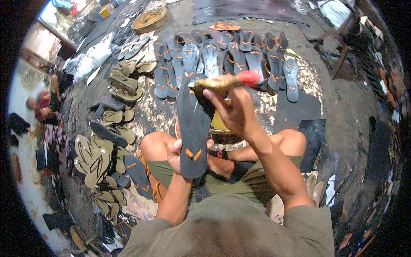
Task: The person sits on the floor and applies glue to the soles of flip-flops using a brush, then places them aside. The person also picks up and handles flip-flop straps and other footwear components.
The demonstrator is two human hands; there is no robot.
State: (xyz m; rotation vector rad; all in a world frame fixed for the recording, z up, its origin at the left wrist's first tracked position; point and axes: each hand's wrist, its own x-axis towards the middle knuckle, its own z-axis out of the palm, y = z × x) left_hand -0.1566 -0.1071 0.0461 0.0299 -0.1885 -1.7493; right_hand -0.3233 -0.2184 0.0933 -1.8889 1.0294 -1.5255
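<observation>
My left hand (173, 155) grips a dark grey flip-flop sole (192, 128) by its lower half, thumb at one edge. Orange strap ends show through two slots near the sole's lower end. In my right hand (236, 110) is a brush (218, 85) with a red handle end, somewhat smeared by motion. Its bristle end touches or hovers just over the top of the sole; I cannot tell which. Below and partly behind my right hand, a container of yellowish liquid (220, 123) sits between my legs.
Ahead lie several rows of dark soles (235, 58), some with a shiny wet-looking face. Piles of olive flip-flops (97, 165) are at my left. A round wooden block (150, 20) stands at the far left. Dark sheets (299, 113) lie at right. Another person (45, 105) sits far left.
</observation>
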